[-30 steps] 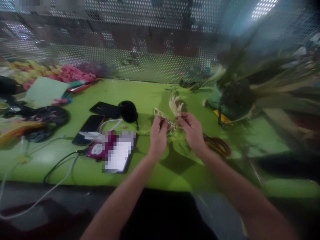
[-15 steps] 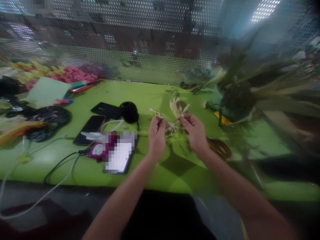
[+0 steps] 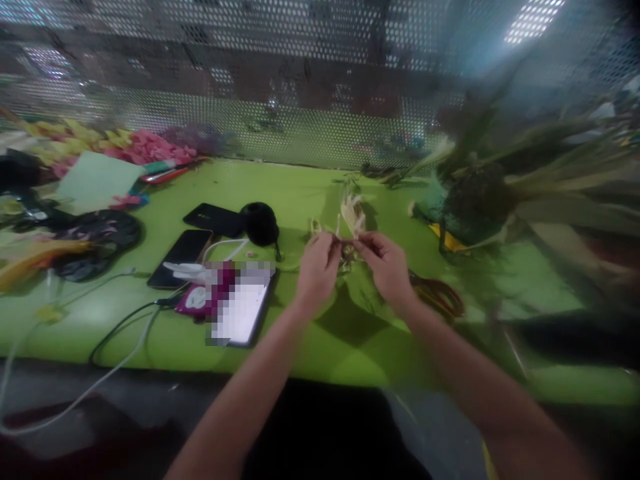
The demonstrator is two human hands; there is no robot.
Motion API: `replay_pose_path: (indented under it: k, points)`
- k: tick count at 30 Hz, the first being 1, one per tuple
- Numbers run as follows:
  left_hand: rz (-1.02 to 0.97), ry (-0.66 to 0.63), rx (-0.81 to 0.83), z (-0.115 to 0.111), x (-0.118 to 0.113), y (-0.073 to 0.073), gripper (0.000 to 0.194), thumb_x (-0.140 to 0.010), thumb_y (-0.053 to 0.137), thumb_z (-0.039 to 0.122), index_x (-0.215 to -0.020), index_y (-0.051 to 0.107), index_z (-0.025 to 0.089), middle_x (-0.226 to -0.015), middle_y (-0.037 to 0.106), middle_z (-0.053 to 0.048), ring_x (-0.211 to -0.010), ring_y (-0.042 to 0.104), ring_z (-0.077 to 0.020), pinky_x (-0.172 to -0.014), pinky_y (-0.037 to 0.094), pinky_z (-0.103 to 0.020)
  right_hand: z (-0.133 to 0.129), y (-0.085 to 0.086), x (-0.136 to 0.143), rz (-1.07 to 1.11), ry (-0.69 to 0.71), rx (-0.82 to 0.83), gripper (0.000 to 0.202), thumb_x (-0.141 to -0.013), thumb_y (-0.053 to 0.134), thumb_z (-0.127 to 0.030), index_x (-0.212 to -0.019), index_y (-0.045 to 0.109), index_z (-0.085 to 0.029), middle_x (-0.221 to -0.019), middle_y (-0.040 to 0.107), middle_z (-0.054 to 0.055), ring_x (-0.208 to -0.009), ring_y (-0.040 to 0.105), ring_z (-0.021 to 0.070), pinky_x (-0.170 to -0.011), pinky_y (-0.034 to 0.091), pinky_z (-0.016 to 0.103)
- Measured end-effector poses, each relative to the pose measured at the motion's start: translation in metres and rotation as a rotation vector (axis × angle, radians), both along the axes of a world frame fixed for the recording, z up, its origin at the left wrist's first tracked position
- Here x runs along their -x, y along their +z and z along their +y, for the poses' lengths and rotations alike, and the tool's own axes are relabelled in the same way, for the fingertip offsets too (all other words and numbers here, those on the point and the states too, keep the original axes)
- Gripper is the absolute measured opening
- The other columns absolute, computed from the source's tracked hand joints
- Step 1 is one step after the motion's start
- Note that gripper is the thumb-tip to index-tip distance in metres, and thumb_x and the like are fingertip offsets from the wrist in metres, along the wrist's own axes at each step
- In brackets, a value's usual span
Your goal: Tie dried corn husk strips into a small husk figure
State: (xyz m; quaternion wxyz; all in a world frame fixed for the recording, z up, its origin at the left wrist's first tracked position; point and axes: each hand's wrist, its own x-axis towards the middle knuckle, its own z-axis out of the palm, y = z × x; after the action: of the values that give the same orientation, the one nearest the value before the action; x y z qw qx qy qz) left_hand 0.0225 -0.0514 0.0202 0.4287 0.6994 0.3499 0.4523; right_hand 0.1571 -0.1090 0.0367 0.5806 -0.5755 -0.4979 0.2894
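Note:
Over the green table, my left hand (image 3: 320, 267) and my right hand (image 3: 384, 263) nearly meet. Each has its thumb and forefinger pinched on pale, fibrous strips (image 3: 345, 249) that look like dried husk. Loose ends of the strips stick up above the left fingers, and a small tangle hangs between the hands. Just beyond the right fingertips is a pale husk bundle (image 3: 353, 210); whether it is joined to the strips I cannot tell. Scissors with reddish handles (image 3: 443, 297) lie beside my right wrist, partly hidden by it.
Left of my hands are a black round object (image 3: 261, 224), two dark phones (image 3: 180, 259), a lit phone (image 3: 243, 310), a purple item (image 3: 197, 301) and cables. Long dry leaves (image 3: 545, 167) spread at the right. A perforated screen (image 3: 300, 87) stands behind the table (image 3: 300, 353).
My hands have come closer together, the left shifting right and the right slightly left. The strips stretched between them earlier are now gathered at the fingertips.

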Motion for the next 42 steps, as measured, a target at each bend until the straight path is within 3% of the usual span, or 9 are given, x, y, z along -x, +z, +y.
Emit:
replay_pose_path:
  k: [6,14,18,20,25,30,35,39,42]
  points:
    - [-0.228,-0.139,0.253,-0.001,-0.005,-0.006,0.017,-0.095,0.053,0.030,-0.080,0.053,0.020,-0.076,0.053,0.000,-0.066,0.046,-0.0117,-0.061,0.038,-0.026,0.001,0.000,0.002,0.078,0.009,-0.021,0.009,-0.085,0.069,-0.033,-0.088,0.070,-0.024,-0.084,0.068,0.001,-0.079,0.062,0.0152,-0.074,0.052,0.030]
    - [-0.199,-0.280,0.413,-0.003,-0.001,-0.005,0.022,-0.092,0.058,0.040,-0.081,0.056,0.021,-0.069,0.048,0.002,-0.057,0.040,-0.0093,-0.052,0.031,-0.023,0.006,-0.003,-0.009,0.094,-0.039,-0.026,0.007,-0.085,0.066,-0.030,-0.083,0.069,-0.024,-0.083,0.068,0.001,-0.083,0.061,0.0163,-0.077,0.050,0.031]
    - [-0.230,-0.247,0.541,0.001,0.000,-0.011,0.026,-0.089,0.059,0.048,-0.084,0.060,0.022,-0.071,0.052,0.000,-0.060,0.045,-0.0113,-0.054,0.036,-0.024,0.006,-0.001,-0.013,0.060,-0.034,0.002,0.014,-0.085,0.066,-0.037,-0.093,0.069,-0.025,-0.084,0.066,0.001,-0.077,0.058,0.0154,-0.068,0.049,0.029]
    - [-0.261,-0.281,0.592,0.004,0.001,-0.012,0.022,-0.089,0.057,0.043,-0.086,0.062,0.021,-0.075,0.055,-0.001,-0.065,0.049,-0.0120,-0.057,0.039,-0.024,0.005,0.000,-0.014,0.052,-0.045,0.016,0.016,-0.087,0.066,-0.039,-0.093,0.067,-0.024,-0.080,0.063,0.000,-0.070,0.054,0.0137,-0.062,0.046,0.026]
    - [-0.284,-0.465,0.570,0.007,0.005,-0.008,0.007,-0.079,0.054,0.020,-0.083,0.060,0.019,-0.077,0.053,0.000,-0.067,0.047,-0.0107,-0.061,0.039,-0.022,0.005,0.003,-0.018,0.062,-0.017,-0.007,0.018,-0.081,0.070,-0.036,-0.077,0.060,-0.022,-0.074,0.058,-0.002,-0.068,0.051,0.0122,-0.063,0.045,0.026]
    - [-0.237,-0.401,0.555,0.005,0.005,-0.007,0.007,-0.085,0.058,0.026,-0.082,0.059,0.019,-0.077,0.054,0.000,-0.065,0.047,-0.0101,-0.061,0.039,-0.022,0.007,0.002,-0.020,-0.009,0.043,0.017,0.013,-0.076,0.074,-0.032,-0.081,0.069,-0.022,-0.078,0.067,0.000,-0.071,0.057,0.0140,-0.067,0.048,0.028]
    - [-0.199,-0.351,0.488,0.007,0.001,-0.009,0.009,-0.087,0.060,0.027,-0.085,0.060,0.019,-0.075,0.054,0.001,-0.062,0.044,-0.0087,-0.058,0.035,-0.021,0.009,-0.003,-0.022,-0.144,0.050,-0.055,0.009,-0.082,0.069,-0.030,-0.086,0.074,-0.024,-0.088,0.071,0.002,-0.083,0.063,0.0177,-0.079,0.051,0.034]
    - [-0.209,-0.339,0.468,0.007,0.000,-0.011,0.009,-0.088,0.060,0.026,-0.084,0.059,0.018,-0.074,0.053,0.001,-0.063,0.045,-0.0085,-0.059,0.035,-0.021,0.006,-0.003,-0.022,-0.337,0.017,-0.122,0.014,-0.089,0.062,-0.028,-0.100,0.072,-0.026,-0.103,0.070,0.004,-0.093,0.064,0.0190,-0.085,0.052,0.037]
    - [-0.222,-0.298,0.469,0.006,0.000,-0.011,0.009,-0.089,0.060,0.027,-0.084,0.058,0.019,-0.077,0.055,0.001,-0.063,0.045,-0.0084,-0.059,0.036,-0.021,0.002,-0.002,-0.020,-0.443,-0.016,-0.117,0.020,-0.088,0.065,-0.029,-0.107,0.065,-0.023,-0.104,0.068,0.007,-0.094,0.064,0.0211,-0.083,0.052,0.038]
